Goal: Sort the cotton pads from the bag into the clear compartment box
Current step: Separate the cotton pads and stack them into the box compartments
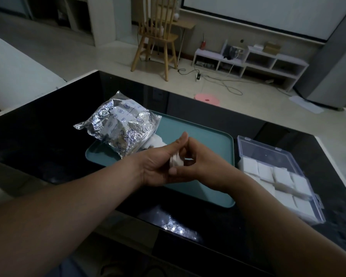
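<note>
Silver foil catches what little light there is: the bag (120, 124) of cotton pads lies crumpled at the far left, half on the teal tray (208, 140) and half on the black counter (38, 136). Its mouth is turned toward the middle, so a few loose pads (158, 142) spill onto the tray within easy reach. Above the tray's centre the left grip (158, 166) and the right grip (201, 162) meet around a small stack of cotton pads (176, 161). The left one cradles it, thumb along the near edge and fingers reaching up behind. The right one pinches the other side with curled fingertips, seemingly to square the stack or peel a portion off. To the right of the tray, on the counter, the clear compartment box (264, 150) sits with its lid swung open toward the far side. Most of its visible cells already hold white pads, so the work looks well along. Its place just beside the tray keeps each carry short.
</note>
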`<state>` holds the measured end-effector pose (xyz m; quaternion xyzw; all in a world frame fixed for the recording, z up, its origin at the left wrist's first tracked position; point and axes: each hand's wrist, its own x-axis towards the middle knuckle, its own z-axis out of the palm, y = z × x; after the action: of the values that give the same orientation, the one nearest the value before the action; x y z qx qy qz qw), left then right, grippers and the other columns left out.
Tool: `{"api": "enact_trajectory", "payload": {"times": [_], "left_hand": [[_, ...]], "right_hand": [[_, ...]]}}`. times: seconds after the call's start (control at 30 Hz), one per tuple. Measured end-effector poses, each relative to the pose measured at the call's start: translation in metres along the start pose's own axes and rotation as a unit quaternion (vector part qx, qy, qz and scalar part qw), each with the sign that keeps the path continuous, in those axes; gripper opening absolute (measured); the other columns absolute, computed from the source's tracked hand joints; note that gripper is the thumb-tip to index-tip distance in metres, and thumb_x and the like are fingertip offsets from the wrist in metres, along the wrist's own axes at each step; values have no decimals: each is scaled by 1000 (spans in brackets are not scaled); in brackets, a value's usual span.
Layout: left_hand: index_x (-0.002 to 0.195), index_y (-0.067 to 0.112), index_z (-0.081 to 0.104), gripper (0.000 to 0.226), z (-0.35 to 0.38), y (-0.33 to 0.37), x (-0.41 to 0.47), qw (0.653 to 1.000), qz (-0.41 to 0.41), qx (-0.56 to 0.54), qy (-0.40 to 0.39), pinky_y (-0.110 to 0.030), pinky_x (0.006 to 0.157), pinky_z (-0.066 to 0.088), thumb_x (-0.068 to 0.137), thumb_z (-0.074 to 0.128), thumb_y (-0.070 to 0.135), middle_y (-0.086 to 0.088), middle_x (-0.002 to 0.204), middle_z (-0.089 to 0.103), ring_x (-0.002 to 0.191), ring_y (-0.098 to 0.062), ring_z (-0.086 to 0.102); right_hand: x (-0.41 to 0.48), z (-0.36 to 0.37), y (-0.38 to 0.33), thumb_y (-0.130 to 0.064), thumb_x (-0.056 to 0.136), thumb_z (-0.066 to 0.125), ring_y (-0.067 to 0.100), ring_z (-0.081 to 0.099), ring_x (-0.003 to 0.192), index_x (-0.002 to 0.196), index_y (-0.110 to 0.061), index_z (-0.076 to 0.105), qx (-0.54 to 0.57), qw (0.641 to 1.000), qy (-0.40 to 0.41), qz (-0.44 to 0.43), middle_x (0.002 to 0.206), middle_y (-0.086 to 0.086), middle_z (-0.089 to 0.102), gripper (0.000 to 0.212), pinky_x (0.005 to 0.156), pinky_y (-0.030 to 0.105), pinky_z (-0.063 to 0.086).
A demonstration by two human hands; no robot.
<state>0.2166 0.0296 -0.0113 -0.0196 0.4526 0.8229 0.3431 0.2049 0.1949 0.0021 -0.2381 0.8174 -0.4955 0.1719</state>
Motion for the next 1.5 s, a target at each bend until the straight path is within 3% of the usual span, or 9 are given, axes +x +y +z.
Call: {"api": "enact_trajectory", "payload": {"times": [0.1, 0.17, 0.23, 0.33, 0.43, 0.57, 0.9, 1.27, 1.5], "left_hand": [[102, 17, 69, 47, -3, -1, 2, 1000, 14, -15, 15, -28, 76, 57, 97, 54, 61, -3, 93, 62, 83, -15, 58], [101, 17, 63, 31, -8, 2, 5, 996, 43, -43, 72, -21, 57, 57, 99, 59, 48, -3, 84, 54, 68, -11, 55], [103, 18, 59, 12, -15, 9, 8, 983, 87, -82, 142, -14, 40, 44, 101, 61, 30, -4, 79, 49, 56, -9, 49], [100, 20, 54, 10, -27, 20, 9, 959, 138, -103, 224, -11, 37, 32, 100, 64, 20, -4, 74, 49, 52, -11, 48], [98, 20, 53, 12, -29, 25, 8, 951, 154, -111, 246, -13, 36, 29, 100, 65, 22, -2, 70, 49, 51, -10, 44], [112, 18, 54, 16, -32, 23, 11, 950, 143, -105, 256, -14, 37, 31, 100, 63, 19, -4, 76, 52, 49, -10, 46], [101, 19, 57, 6, -39, 24, 12, 950, 121, -72, 280, -15, 39, 31, 98, 62, 17, -1, 73, 55, 52, -10, 46], [95, 18, 55, 9, -21, 10, 19, 956, 99, -3, 275, -19, 40, 37, 98, 63, 14, -7, 80, 58, 56, -14, 47], [101, 18, 53, 5, -11, 18, 17, 947, 149, -29, 283, -15, 39, 36, 102, 57, 14, -6, 80, 54, 56, -13, 47]], "right_hand": [[3, 2, 0, -24, 81, 89, 17, 66, 102, 112, -14, 58, -68, 997, 21, -8, 106, 0, 67, 45, 92, 28, 55], [6, 0, -1, -32, 84, 87, 8, 64, 108, 113, -24, 60, -91, 995, 41, 3, 116, -7, 68, 41, 93, 18, 48], [13, -3, 1, -37, 91, 80, 5, 62, 117, 114, -25, 63, -53, 992, 114, 22, 122, -11, 68, 30, 99, 25, 46], [29, -9, 10, -27, 100, 66, 14, 66, 108, 114, -20, 70, -111, 968, 210, 77, 113, -7, 72, 16, 87, 28, 45], [41, 3, 24, -23, 102, 59, 23, 61, 122, 134, -20, 63, -237, 953, 149, 111, 134, 2, 67, 33, 95, 31, 45], [50, 27, 28, -25, 99, 53, 25, 40, 146, 156, -31, 39, -364, 925, 61, 87, 159, -2, 46, 59, 114, 48, 32], [37, 12, 28, -35, 98, 61, 24, 59, 118, 121, -34, 67, -406, 911, 41, 61, 125, -4, 65, 24, 99, 41, 42], [8, -8, 30, -43, 103, 56, 25, 64, 103, 113, -34, 75, -400, 914, 6, 61, 111, -6, 72, 24, 96, 44, 50], [2, -18, 15, -29, 102, 56, 21, 62, 78, 94, -17, 69, -288, 942, 173, 19, 85, 1, 70, 20, 70, 38, 50]]}}
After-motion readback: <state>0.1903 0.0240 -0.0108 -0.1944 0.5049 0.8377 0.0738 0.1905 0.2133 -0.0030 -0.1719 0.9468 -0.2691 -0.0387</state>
